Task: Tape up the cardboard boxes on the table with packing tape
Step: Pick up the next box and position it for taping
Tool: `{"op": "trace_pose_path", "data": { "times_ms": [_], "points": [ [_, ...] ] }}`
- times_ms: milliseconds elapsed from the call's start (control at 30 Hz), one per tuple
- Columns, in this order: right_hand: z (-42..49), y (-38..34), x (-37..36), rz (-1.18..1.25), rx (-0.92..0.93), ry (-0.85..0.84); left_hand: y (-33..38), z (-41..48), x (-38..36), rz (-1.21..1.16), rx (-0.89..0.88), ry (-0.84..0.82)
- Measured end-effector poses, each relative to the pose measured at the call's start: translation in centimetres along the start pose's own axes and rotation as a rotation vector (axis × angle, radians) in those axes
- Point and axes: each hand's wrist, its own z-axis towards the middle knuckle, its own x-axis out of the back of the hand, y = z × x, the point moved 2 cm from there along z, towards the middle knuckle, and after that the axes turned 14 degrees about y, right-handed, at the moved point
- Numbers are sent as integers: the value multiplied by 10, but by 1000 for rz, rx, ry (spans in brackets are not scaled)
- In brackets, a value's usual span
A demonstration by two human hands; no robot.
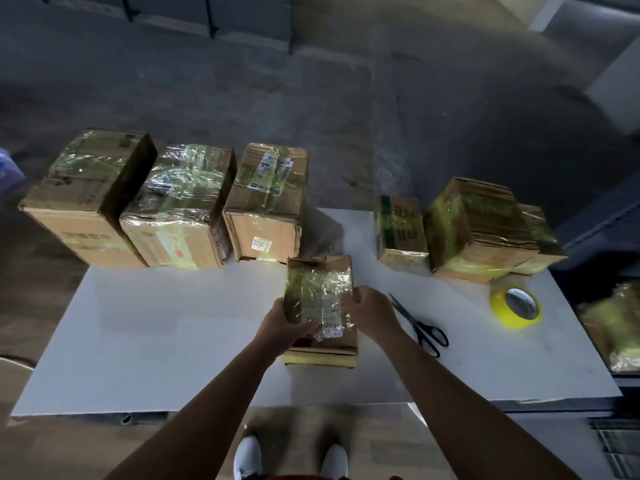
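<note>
A small cardboard box (pixel 320 299) wrapped in shiny clear tape stands in the middle of the white table (pixel 173 334). My left hand (pixel 284 325) grips its left side, the thumb lying over the top. My right hand (pixel 372 311) holds its right side with curled fingers. A roll of yellow packing tape (pixel 516 304) lies flat at the right, apart from both hands. Black scissors (pixel 420 325) lie just right of my right hand.
Three large taped boxes (pixel 180 206) line the table's far left edge. A small box (pixel 401 230) and a wider taped one (pixel 481 230) stand at the far right. More wrapped goods (pixel 616 327) sit off the table's right side.
</note>
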Motion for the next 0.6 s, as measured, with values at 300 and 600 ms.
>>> {"op": "trace_pose_path", "data": {
  "times_ms": [300,600],
  "points": [
    [5,-11,7,148,155,122,1,0,-3,53,197,94],
    [2,2,-6,376,-217,-214,20,-13,-7,588,-296,148]
  ]
}}
